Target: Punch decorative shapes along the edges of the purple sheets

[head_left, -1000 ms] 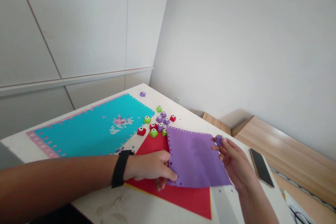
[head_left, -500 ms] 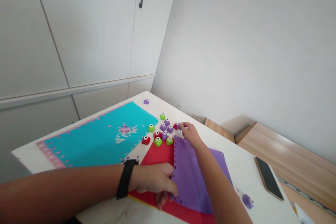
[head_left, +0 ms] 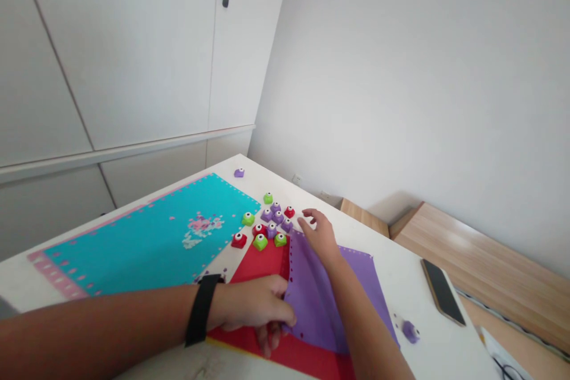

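My left hand (head_left: 265, 312), with a black band on its wrist, is closed on the left edge of a purple sheet (head_left: 318, 309) that has small holes along its borders. Under it lies a red sheet (head_left: 262, 261), partly hidden by my left arm. My right hand (head_left: 319, 234) hovers over the purple sheet's far edge, thumb and fingers apart, holding nothing. Just left of those fingers sits a purple craft punch (head_left: 287, 225) with a white round button. Beside it cluster several more punches, among them a red punch (head_left: 289, 212) and a green punch (head_left: 280, 240).
On the left lies a blue sheet (head_left: 146, 249) over a pink one, with a pile of paper bits (head_left: 202, 228) on it. A lone purple punch (head_left: 410, 331) and a phone (head_left: 442, 292) are at the right of the white table (head_left: 387, 261). Another purple punch (head_left: 239, 173) sits near the far corner.
My right hand has let go of the purple punch, which now stands with the cluster, and its fingers have spread. My left hand keeps its grip on the sheet. The view has shifted slightly.
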Tool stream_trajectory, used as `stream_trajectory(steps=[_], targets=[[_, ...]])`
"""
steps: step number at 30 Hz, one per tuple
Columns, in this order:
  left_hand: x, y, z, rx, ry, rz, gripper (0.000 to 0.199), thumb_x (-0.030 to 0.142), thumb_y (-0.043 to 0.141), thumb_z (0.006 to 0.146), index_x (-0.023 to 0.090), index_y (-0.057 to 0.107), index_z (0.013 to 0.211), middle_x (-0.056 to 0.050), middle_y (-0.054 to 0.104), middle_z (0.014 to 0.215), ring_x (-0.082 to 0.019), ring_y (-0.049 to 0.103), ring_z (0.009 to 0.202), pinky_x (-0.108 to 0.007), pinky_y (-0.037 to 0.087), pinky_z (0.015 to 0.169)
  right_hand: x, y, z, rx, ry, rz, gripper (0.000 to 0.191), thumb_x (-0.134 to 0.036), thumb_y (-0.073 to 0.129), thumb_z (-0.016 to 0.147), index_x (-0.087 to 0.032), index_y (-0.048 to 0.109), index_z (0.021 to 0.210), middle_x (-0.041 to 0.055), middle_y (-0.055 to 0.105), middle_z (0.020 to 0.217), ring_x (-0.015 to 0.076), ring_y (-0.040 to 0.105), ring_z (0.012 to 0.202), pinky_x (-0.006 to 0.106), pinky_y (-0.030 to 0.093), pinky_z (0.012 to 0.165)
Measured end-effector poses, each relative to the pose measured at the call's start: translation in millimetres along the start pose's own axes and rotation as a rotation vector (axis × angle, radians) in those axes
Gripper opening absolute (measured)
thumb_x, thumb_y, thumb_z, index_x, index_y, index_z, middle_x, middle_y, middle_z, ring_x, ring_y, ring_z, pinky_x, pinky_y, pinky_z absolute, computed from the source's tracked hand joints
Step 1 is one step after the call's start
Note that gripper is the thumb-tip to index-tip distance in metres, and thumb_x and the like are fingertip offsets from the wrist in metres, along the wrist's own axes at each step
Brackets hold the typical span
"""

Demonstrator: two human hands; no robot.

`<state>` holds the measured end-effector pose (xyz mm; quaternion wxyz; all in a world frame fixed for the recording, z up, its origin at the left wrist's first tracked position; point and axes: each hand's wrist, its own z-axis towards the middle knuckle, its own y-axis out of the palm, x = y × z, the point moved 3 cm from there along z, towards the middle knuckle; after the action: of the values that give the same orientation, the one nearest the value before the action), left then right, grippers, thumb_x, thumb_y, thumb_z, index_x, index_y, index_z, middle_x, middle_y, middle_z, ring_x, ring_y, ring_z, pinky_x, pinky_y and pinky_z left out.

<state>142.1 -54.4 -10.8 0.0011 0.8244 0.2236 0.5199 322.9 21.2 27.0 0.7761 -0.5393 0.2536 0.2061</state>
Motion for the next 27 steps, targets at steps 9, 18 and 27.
stream_trajectory(steps=[9,18,27], targets=[[15.9,-24.3,-8.0,0.228,0.105,-0.032,0.054,0.064,0.076,0.075,0.019,0.060,0.100,0.000,0.067,0.080,-0.016,0.068,0.061,-0.024,0.053,0.048,126.2,-203.4,-91.8,0.163,0.366,-0.188,0.044,-0.054,0.057,0.082,-0.017,0.074,0.100,0.0172,0.076,0.105,0.0309,0.068,0.096,0.044,0.050,0.088],[22.1,-44.5,2.5,0.440,0.276,0.293,0.050,0.067,0.064,0.084,0.019,0.052,0.094,0.000,0.066,0.055,-0.020,0.067,0.051,-0.025,0.049,0.048,172.9,-212.2,-197.5,-0.108,0.569,-0.233,0.036,-0.051,0.081,0.062,-0.022,0.075,0.084,0.0049,0.071,0.073,0.0222,0.064,0.062,0.032,0.043,0.055],[15.7,-55.0,10.0,0.448,0.268,0.410,0.047,0.061,0.065,0.085,0.018,0.053,0.098,-0.003,0.071,0.068,-0.026,0.076,0.062,-0.026,0.055,0.048,147.6,-200.7,-178.9,0.070,0.477,-0.012,0.041,-0.045,0.069,0.078,-0.020,0.063,0.110,0.0077,0.067,0.099,0.0228,0.067,0.075,0.034,0.057,0.054]])
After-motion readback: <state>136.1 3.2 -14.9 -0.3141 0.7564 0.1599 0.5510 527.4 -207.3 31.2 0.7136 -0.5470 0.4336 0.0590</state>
